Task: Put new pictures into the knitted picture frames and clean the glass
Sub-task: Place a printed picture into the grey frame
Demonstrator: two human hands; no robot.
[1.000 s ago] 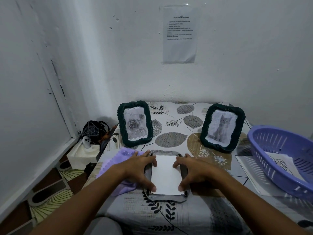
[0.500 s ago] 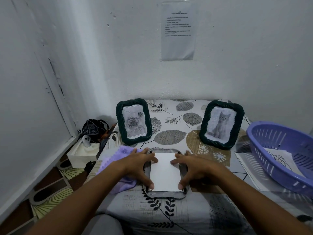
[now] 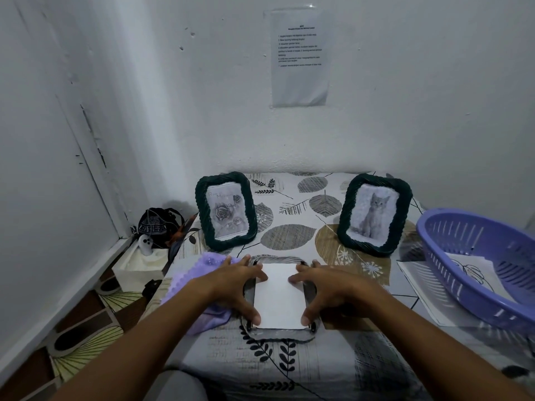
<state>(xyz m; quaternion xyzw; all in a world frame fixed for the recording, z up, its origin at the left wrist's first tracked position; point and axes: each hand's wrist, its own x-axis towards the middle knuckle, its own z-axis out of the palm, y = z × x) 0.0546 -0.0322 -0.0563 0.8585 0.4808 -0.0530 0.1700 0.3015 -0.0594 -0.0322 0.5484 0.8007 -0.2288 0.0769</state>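
Observation:
A third frame (image 3: 279,334) lies face down on the table in front of me, with a blank white sheet (image 3: 279,296) resting on its back. My left hand (image 3: 237,285) presses the sheet's left edge with spread fingers, thumb at the lower left corner. My right hand (image 3: 321,287) presses the right edge the same way. Two dark green knitted frames stand upright behind: one with a rose picture (image 3: 225,211) at the left, one with a cat picture (image 3: 375,214) at the right. A purple cloth (image 3: 199,273) lies under my left wrist.
A purple plastic basket (image 3: 474,270) holding printed sheets sits at the right on more paper (image 3: 419,287). The table (image 3: 289,238) has a leaf-patterned cover. A dark bag (image 3: 157,224) and a white box (image 3: 139,261) sit on the floor at left. Walls close in behind and left.
My hands have stayed on the white sheet, with the fingers shifting slightly along its edges. The view has drifted a little; the frames and basket have not moved.

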